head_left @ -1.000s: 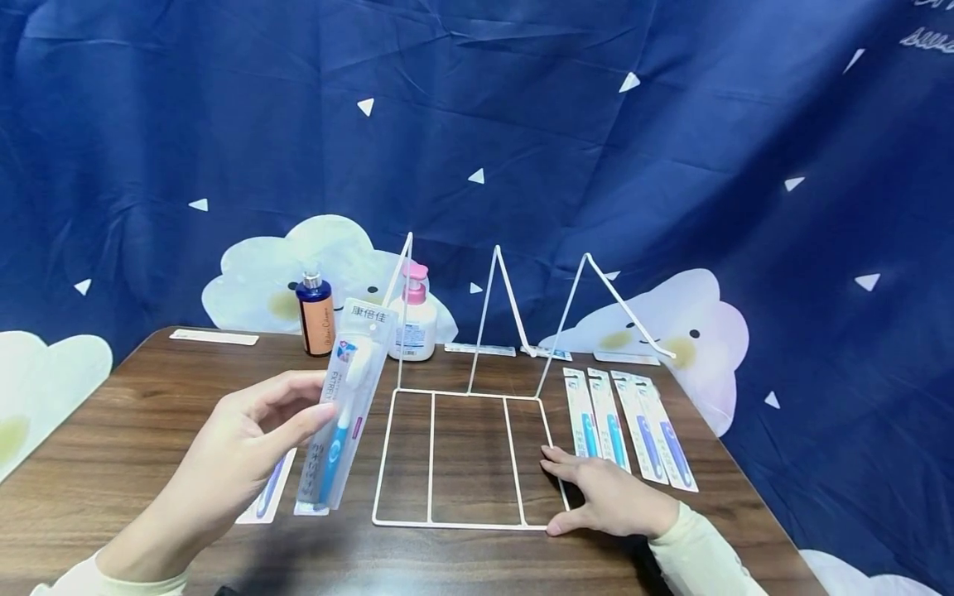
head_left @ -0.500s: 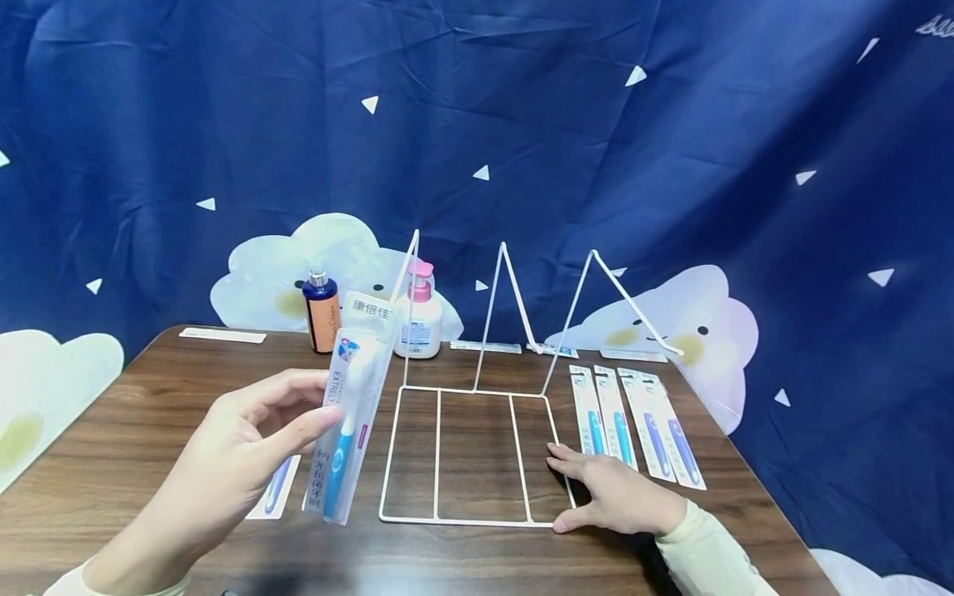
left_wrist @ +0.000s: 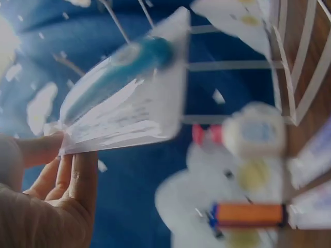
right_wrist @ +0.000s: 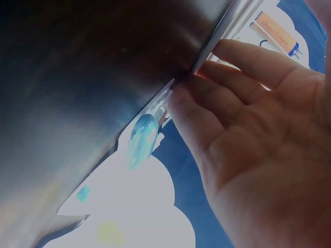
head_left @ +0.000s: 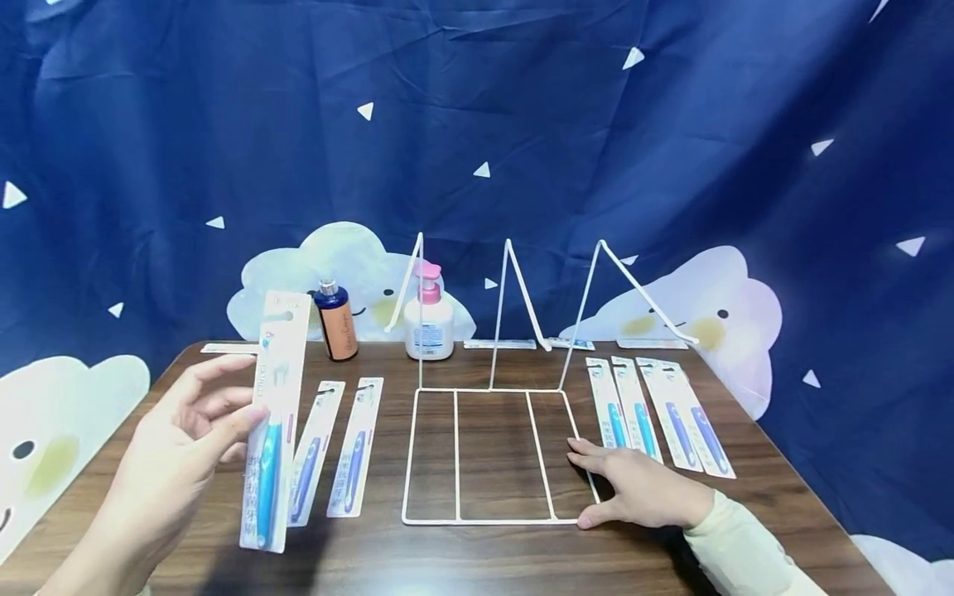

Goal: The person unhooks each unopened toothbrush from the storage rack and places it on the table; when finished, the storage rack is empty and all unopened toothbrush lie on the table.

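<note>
In the head view, my left hand (head_left: 175, 439) pinches a packaged toothbrush (head_left: 274, 463) with a blue handle, held nearly upright above the table's left part. The left wrist view shows thumb and fingers on one edge of its clear pack (left_wrist: 124, 98). My right hand (head_left: 644, 488) rests at the right edge of a white wire rack (head_left: 492, 522), fingers extended, thumb by the front corner. Seen from the right wrist, its fingers (right_wrist: 248, 62) are straight against the rack's edge. Two packaged purple toothbrushes (head_left: 356, 451) lie between the left hand and the rack, one partly hidden.
Several packaged toothbrushes (head_left: 678, 414) lie right of the rack, partly behind the right hand. A blue bottle with an orange label (head_left: 339, 327) and a pink-topped pump bottle (head_left: 429, 327) stand at the back. Flat packs (head_left: 501, 343) lie along the rear edge. Three bent prongs rise from the rack.
My left hand has carried the toothbrush left, away from the rack, uncovering the purple toothbrushes on the table. The pack has turned more upright. The right hand stays at the rack; the head view has shifted slightly.
</note>
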`<action>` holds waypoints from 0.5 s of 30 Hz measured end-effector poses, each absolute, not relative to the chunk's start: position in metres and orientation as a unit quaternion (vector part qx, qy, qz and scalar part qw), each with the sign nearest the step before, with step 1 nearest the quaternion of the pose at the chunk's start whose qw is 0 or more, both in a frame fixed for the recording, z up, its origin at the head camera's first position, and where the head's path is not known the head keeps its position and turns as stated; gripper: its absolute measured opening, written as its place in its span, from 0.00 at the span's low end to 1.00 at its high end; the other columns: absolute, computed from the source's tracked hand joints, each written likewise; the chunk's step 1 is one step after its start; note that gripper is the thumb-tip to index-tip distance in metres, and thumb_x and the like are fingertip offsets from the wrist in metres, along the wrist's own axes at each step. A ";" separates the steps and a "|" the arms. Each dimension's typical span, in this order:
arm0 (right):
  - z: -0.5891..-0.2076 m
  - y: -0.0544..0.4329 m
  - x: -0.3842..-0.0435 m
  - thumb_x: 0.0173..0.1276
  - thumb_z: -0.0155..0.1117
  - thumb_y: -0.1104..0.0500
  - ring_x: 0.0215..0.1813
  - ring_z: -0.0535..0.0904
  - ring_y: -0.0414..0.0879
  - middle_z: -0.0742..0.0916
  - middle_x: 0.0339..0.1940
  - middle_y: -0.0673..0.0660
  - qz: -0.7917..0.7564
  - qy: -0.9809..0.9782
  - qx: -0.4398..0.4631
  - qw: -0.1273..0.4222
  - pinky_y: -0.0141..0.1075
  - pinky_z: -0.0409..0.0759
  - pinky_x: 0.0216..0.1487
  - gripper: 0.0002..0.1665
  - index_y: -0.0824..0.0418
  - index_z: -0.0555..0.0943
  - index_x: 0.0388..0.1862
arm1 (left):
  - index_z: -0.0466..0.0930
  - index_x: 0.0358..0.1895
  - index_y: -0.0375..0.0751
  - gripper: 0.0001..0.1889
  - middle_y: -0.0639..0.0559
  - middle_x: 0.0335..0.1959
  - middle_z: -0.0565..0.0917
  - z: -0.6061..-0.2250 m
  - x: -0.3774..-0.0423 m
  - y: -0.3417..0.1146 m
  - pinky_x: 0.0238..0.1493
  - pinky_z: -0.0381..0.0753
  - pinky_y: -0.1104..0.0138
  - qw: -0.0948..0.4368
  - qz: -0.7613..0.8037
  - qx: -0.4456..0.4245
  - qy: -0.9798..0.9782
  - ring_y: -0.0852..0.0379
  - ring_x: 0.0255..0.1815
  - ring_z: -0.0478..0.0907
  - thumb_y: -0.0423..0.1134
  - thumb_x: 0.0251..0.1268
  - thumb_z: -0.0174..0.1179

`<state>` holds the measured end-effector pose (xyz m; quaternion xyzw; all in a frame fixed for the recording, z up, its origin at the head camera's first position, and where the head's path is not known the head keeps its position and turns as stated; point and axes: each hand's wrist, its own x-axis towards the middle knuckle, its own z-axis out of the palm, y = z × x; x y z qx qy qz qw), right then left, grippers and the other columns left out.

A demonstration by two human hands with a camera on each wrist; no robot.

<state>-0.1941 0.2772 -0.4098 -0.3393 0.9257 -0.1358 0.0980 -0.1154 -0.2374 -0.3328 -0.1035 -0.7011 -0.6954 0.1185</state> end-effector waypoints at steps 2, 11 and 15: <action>-0.410 0.278 -0.195 0.61 0.71 0.27 0.74 0.76 0.67 0.74 0.79 0.69 -0.137 0.925 -0.342 0.096 0.58 0.81 0.66 0.59 0.72 0.76 0.73 | 0.72 0.71 0.49 0.26 0.56 0.46 0.91 -0.343 -0.124 -0.248 0.33 0.88 0.67 0.118 -0.704 -0.087 -0.695 0.63 0.38 0.89 0.25 0.76 0.61; -0.413 0.285 -0.201 0.60 0.70 0.25 0.70 0.79 0.67 0.76 0.76 0.71 -0.117 0.922 -0.365 0.053 0.57 0.83 0.63 0.59 0.72 0.78 0.70 | 0.72 0.70 0.44 0.21 0.69 0.38 0.88 -0.389 -0.169 -0.277 0.36 0.89 0.65 0.082 -0.607 0.075 -0.787 0.66 0.36 0.85 0.35 0.79 0.61; -0.413 0.288 -0.201 0.59 0.70 0.25 0.69 0.81 0.68 0.77 0.75 0.72 -0.111 0.921 -0.370 0.046 0.55 0.84 0.62 0.59 0.72 0.79 0.69 | 0.71 0.73 0.40 0.23 0.53 0.44 0.89 -0.409 -0.185 -0.284 0.37 0.88 0.64 0.047 -0.574 0.133 -0.807 0.63 0.37 0.84 0.33 0.80 0.59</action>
